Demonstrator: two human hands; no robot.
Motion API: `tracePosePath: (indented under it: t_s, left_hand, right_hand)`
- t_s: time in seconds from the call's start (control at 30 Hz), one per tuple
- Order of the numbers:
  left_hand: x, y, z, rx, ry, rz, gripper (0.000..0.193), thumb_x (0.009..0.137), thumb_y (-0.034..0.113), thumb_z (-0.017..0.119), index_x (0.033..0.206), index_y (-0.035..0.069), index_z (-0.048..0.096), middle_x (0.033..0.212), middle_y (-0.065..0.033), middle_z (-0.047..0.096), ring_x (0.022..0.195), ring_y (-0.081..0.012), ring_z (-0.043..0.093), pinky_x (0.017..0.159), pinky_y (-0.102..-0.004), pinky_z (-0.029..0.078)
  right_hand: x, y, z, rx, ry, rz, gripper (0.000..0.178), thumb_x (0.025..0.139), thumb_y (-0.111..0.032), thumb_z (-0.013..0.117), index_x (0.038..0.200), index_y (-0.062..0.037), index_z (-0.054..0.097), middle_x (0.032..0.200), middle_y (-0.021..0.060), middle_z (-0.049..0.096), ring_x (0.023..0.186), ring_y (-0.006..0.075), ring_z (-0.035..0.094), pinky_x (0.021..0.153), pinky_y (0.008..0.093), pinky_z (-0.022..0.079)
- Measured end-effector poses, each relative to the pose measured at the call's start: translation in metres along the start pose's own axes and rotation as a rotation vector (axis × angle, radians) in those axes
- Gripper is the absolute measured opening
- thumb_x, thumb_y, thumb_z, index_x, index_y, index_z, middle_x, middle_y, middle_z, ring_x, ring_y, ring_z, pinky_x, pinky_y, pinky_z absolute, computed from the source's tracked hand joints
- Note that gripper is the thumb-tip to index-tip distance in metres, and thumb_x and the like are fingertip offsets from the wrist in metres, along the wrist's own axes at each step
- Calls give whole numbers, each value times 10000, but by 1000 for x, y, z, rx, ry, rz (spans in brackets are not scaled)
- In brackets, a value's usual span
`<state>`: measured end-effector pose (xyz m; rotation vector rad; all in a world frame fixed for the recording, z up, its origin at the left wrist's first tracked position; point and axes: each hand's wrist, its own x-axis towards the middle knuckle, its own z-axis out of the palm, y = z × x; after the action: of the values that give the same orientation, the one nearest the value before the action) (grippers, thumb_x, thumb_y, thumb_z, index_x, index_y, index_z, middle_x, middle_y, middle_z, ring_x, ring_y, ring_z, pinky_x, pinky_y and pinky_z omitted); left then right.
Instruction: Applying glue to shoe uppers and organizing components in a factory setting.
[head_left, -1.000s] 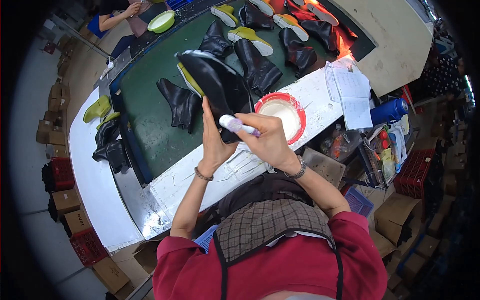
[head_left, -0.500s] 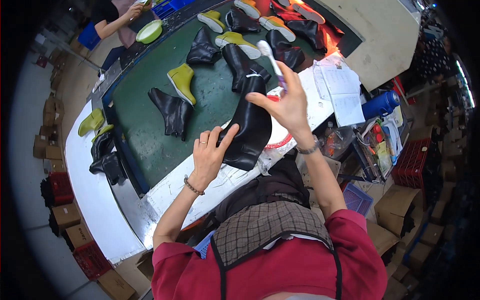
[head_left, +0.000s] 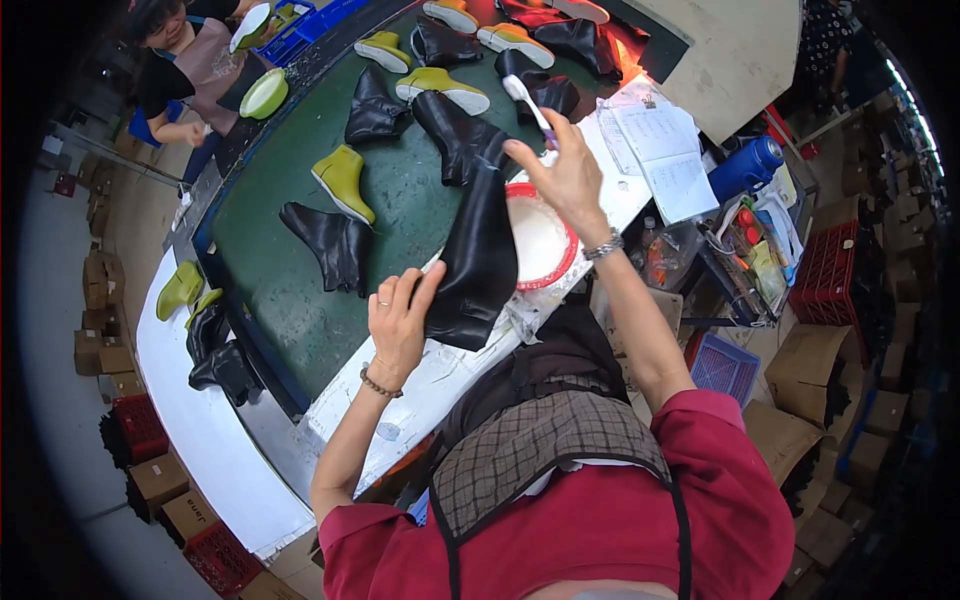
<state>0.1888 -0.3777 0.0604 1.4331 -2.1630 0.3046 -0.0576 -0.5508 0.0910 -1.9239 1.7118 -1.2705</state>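
Note:
A black leather boot upper (head_left: 474,262) lies slanted over the near edge of the worktable, and my left hand (head_left: 398,322) grips its lower left edge. The fingers of that hand rest on the leather, with the thumb hidden. My right hand (head_left: 566,182) is closed on a toothbrush (head_left: 528,104) with a white head and purple handle, held head upward. Its thumb points toward the upper's top end; whether they touch I cannot tell. Beside the upper, partly beneath my right hand, sits a red-rimmed bowl (head_left: 571,256) with white stuff in it.
Black boot uppers (head_left: 332,248) and yellow-green shoe lasts (head_left: 344,182) lie about the green tabletop (head_left: 270,290). Papers (head_left: 668,160) and a blue flask (head_left: 746,170) are at the right. Across the table, a person stands near a green basin (head_left: 264,94). Cartons (head_left: 800,378) stand on the floor.
The view has shifted, bringing more of the person across the table in. My right hand with the toothbrush has moved off the upper's white-streaked top end, and the red-rimmed bowl shows more.

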Motion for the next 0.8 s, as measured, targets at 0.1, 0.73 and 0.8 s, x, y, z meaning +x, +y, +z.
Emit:
tracePosePath:
  t_s: [0.1, 0.73, 0.8]
  left_hand:
    - [-3, -3, -8, -326, -46, -290, 726, 745, -83, 634, 1440, 80, 507, 1208, -143, 615, 1063, -319, 580, 920, -380, 462]
    - [42, 25, -15, -546, 45, -338, 702, 783, -8, 719, 1446, 54, 497, 1181, -164, 649, 1030, -313, 613, 925, -366, 471]
    - [44, 27, -21, -574, 14, -253, 668, 780, 14, 728, 1416, 40, 526, 1161, -160, 658, 1025, -305, 617, 914, -359, 475]
  right_hand:
    - [-18, 31, -16, -300, -260, 4, 353, 922, -389, 646, 1123, -100, 671, 951, 137, 610, 825, 326, 657, 678, 445, 515]
    - [-71, 10, -93, 265, -239, -5, 153, 832, -152, 776, 957, -64, 786, 767, 49, 670, 554, 103, 552, 501, 248, 410]
    - [-61, 10, -96, 151, -181, -72, 140, 833, -154, 775, 941, -65, 787, 758, 48, 664, 553, 106, 554, 503, 253, 413]
